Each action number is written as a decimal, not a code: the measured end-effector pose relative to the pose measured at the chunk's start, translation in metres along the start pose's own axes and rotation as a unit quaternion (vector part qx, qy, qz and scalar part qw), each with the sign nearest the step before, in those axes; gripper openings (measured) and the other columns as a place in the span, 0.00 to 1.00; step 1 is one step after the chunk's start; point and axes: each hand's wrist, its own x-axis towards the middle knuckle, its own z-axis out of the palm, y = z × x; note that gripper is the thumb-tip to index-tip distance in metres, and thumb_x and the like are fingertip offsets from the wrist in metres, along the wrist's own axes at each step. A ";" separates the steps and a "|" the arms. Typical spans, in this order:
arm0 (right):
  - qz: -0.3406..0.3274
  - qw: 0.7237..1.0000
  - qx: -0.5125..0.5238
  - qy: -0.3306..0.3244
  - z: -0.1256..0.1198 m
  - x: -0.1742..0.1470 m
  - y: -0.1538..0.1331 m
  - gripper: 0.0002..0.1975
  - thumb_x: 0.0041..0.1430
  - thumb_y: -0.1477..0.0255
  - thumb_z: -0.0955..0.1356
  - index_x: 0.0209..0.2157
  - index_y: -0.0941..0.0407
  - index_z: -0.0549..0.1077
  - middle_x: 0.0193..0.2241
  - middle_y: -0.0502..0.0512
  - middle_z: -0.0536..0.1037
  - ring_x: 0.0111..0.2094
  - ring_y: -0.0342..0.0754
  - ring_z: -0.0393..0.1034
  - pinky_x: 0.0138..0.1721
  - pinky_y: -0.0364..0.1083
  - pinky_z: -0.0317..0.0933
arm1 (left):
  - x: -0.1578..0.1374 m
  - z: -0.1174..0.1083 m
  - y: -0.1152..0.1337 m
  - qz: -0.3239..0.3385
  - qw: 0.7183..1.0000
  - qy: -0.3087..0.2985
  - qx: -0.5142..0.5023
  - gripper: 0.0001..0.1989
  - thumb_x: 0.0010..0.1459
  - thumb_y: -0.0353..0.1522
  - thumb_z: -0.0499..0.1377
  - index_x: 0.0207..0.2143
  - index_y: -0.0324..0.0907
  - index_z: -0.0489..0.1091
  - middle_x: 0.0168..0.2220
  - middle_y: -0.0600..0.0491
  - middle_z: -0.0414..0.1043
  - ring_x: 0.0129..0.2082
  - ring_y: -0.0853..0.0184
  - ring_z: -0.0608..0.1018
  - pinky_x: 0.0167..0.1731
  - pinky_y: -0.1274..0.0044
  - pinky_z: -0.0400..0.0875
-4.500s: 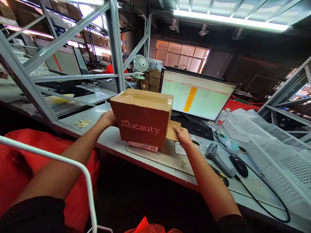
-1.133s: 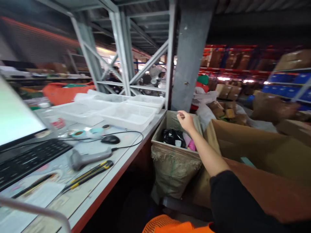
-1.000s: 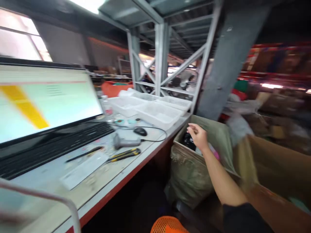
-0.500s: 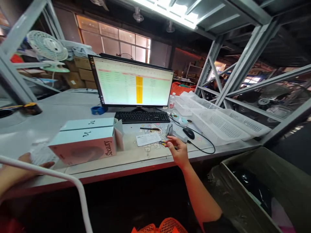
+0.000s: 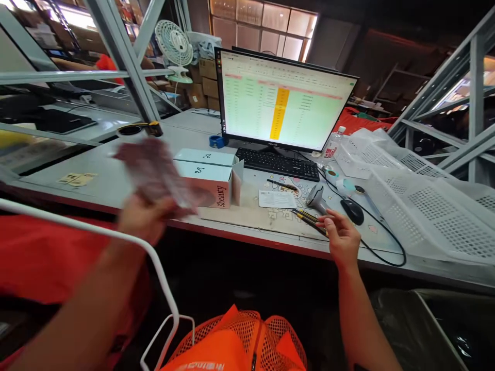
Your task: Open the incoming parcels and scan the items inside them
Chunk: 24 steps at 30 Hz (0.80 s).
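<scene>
Though blurry, a filmy packet

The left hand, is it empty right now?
No, the left hand holds up something blurred that looks like a plastic bag.

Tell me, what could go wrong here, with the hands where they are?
The right hand is right by the knife, so a finger might get nicked if the blade is out; that is too small to tell.
The left hand holds a blurred pack close to the box, which could get knocked, perhaps toward the table edge.
The cord loops beside the right forearm and might snag.
</scene>
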 end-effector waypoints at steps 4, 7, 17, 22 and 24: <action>-0.008 1.000 0.016 -0.011 0.007 0.005 -0.006 0.19 0.66 0.57 0.74 0.51 0.53 0.80 0.38 0.57 0.85 0.35 0.55 0.84 0.43 0.57 0.80 | -0.005 0.121 -0.017 -0.105 0.979 -0.162 -0.066 0.34 0.44 0.45 0.79 0.50 0.41 0.72 0.48 0.44 0.82 0.42 0.53 0.84 0.43 0.62 0.84; -0.006 1.000 0.007 -0.010 0.003 0.002 -0.007 0.19 0.66 0.57 0.74 0.52 0.53 0.80 0.38 0.57 0.85 0.35 0.54 0.84 0.43 0.56 0.79 | 0.016 0.182 -0.040 -0.095 0.973 -0.211 -0.025 0.39 0.52 0.40 0.76 0.61 0.38 0.66 0.61 0.37 0.75 0.57 0.47 0.80 0.55 0.59 0.79; 0.017 0.996 -0.090 0.015 -0.049 0.017 0.020 0.24 0.64 0.54 0.73 0.52 0.57 0.79 0.38 0.59 0.85 0.35 0.54 0.83 0.46 0.55 0.77 | 0.016 0.196 -0.063 0.121 0.858 -0.249 0.432 0.25 0.67 0.37 0.63 0.64 0.38 0.70 0.65 0.38 0.70 0.63 0.46 0.73 0.60 0.59 0.73; 0.018 0.979 -0.204 0.003 -0.054 0.048 0.037 0.27 0.61 0.53 0.71 0.53 0.58 0.79 0.40 0.61 0.85 0.39 0.57 0.82 0.48 0.57 0.75 | 0.021 0.126 -0.008 0.320 0.882 -0.130 0.320 0.12 0.73 0.39 0.59 0.48 0.43 0.78 0.49 0.47 0.81 0.50 0.59 0.81 0.54 0.66 0.77; 0.017 0.966 -0.257 -0.007 -0.051 0.058 0.046 0.29 0.60 0.53 0.69 0.54 0.59 0.79 0.42 0.64 0.84 0.41 0.58 0.81 0.49 0.58 0.74 | 0.043 0.080 0.011 0.348 0.872 -0.019 0.344 0.13 0.73 0.41 0.59 0.49 0.43 0.78 0.49 0.48 0.81 0.51 0.58 0.81 0.54 0.65 0.76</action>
